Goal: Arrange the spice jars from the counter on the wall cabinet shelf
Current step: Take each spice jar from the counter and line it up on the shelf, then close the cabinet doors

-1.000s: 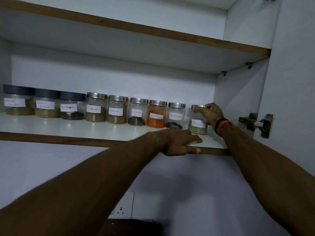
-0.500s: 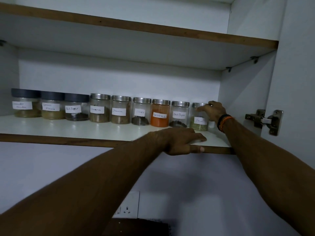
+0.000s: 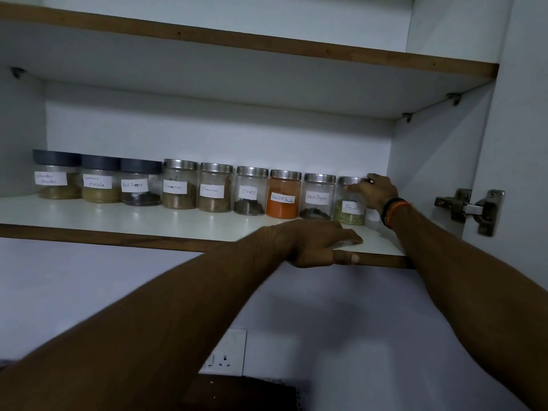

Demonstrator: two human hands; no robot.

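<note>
Several labelled spice jars stand in a row at the back of the white cabinet shelf (image 3: 124, 225). The rightmost is the fennel jar (image 3: 349, 210), glass with a steel lid and green seeds inside. My right hand (image 3: 376, 191) grips that jar at its lid and right side. To its left stand a black pepper jar (image 3: 316, 200) and an orange red chilli powder jar (image 3: 283, 200). My left hand (image 3: 320, 244) lies flat on the shelf's front edge, fingers over the top and thumb on the wooden lip, holding no jar.
Three jars with dark lids (image 3: 100, 182) stand at the row's left end. An upper shelf (image 3: 267, 43) hangs above. The cabinet's right wall is close beside the fennel jar, with a metal door hinge (image 3: 471, 209) further right. A wall socket (image 3: 228, 351) sits below.
The fennel jar has moved back from the shelf's front part into line with the row, with my right hand still on it. My left hand has stayed on the shelf edge.
</note>
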